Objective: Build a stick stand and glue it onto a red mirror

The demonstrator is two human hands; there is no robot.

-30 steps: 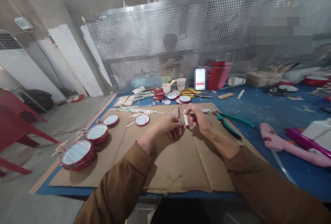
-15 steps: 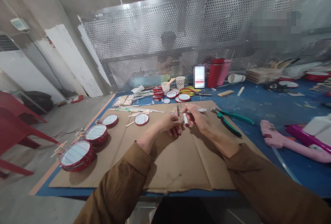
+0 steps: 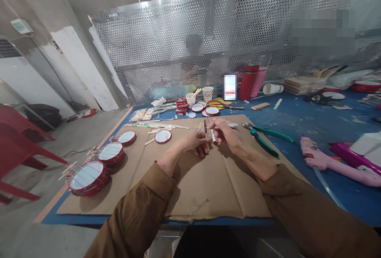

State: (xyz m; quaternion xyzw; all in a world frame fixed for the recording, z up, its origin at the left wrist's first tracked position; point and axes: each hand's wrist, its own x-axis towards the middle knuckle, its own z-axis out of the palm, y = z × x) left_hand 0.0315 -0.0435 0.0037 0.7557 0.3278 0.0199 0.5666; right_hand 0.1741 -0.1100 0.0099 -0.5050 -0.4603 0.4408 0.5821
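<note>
Over the cardboard sheet (image 3: 190, 194), my left hand (image 3: 199, 143) has its fingers closed on something small that I cannot make out. Close beside it on the right, my right hand (image 3: 222, 133) is closed around a white marker (image 3: 232, 126), whose end sticks out to the right. A small red-and-white piece (image 3: 214, 137) shows between the hands, by my right fingertips. Just behind my fingers lies a small patterned strip (image 3: 203, 125). To the left, a round red-rimmed disc (image 3: 162, 136) rests on the cardboard near thin wooden sticks.
Three red drums (image 3: 110, 153) stand along the left edge. Green-handled pliers (image 3: 264, 143) and a pink glue gun (image 3: 321, 156) lie at the right. Cups (image 3: 207, 93), a lit phone (image 3: 230, 87) and a red bottle (image 3: 249, 83) stand at the back before a perforated metal panel (image 3: 166, 51).
</note>
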